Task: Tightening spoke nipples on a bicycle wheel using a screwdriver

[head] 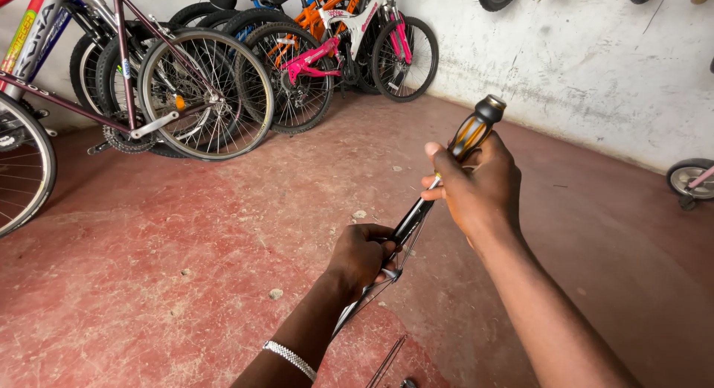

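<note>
— Two hands busy?
— Yes. Right hand (pixel 480 187) wraps tight round a screwdriver (pixel 470 135) handle; left hand (pixel 362 255) clenches a bicycle wheel rim (pixel 405 228), near centre, above the red floor (pixel 186 269).

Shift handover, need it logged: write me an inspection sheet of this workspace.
Surface: red concrete floor, worn pale in patches, dusty.
Job's things: screwdriver with black and amber handle; dark wheel rim seen edge-on, thin spokes at it.
Clutter: small stones on the floor; loose thin rods near the bottom edge.
Grippers: right hand closed on the screwdriver; left hand gripping the rim, bracelet on the wrist.
Cables: nothing seen.
Surroundings: bicycles parked along a stained white wall; a small wheel at far right.
</note>
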